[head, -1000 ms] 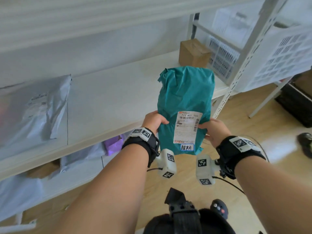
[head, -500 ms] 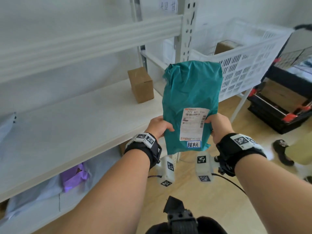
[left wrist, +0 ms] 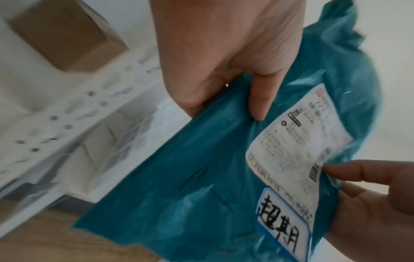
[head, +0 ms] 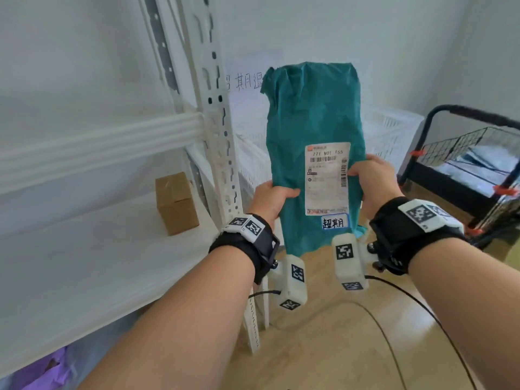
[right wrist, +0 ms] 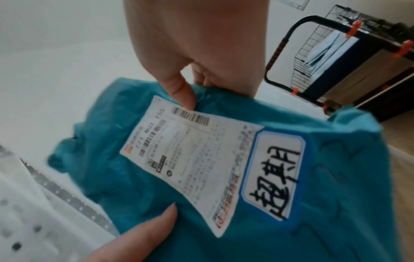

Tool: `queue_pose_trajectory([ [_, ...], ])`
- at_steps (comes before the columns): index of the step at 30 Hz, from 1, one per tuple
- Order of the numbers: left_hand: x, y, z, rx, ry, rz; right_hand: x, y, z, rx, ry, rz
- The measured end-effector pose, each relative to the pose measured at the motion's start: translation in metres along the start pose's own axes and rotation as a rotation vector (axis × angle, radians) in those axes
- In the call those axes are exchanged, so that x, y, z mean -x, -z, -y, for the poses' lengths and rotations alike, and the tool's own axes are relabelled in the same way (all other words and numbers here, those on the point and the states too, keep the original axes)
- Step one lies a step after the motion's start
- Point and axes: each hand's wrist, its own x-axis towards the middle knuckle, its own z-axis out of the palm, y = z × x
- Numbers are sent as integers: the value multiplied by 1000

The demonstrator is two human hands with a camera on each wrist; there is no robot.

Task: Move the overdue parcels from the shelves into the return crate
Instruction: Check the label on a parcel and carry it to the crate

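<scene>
Teal parcel [head: 312, 130] upright, pinched by left hand [head: 268, 202] and right hand [head: 374, 182], hiding white crate [head: 391, 136]; cardboard box [head: 176, 202] shelved left.

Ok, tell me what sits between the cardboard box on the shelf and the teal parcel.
In the head view, the white slotted shelf upright stands between the cardboard box and the teal parcel.
</scene>
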Motion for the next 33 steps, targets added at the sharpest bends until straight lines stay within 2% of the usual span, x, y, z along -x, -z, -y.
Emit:
queue_pose_trajectory([
  [4,-35,-36,-41,44,-98,5,-41,8,41,-79,92,-33],
  [11,-120,-86,-107,38,-226,53,-128,11,95,-79,224,-19],
  [15,-181,-106,-149,52,-295,41,-189,-1,128,-51,303,7],
  [19,-243,-112,-172,38,-308,25,-256,-24,149,-9,326,45],
  [26,-334,-105,-143,-45,-203,-94,-365,-57,114,184,233,124],
  [29,-358,-106,-116,-63,-67,-99,-404,-64,91,354,176,197],
  [33,-388,-114,-83,-163,100,-74,-459,-69,72,620,191,253],
])
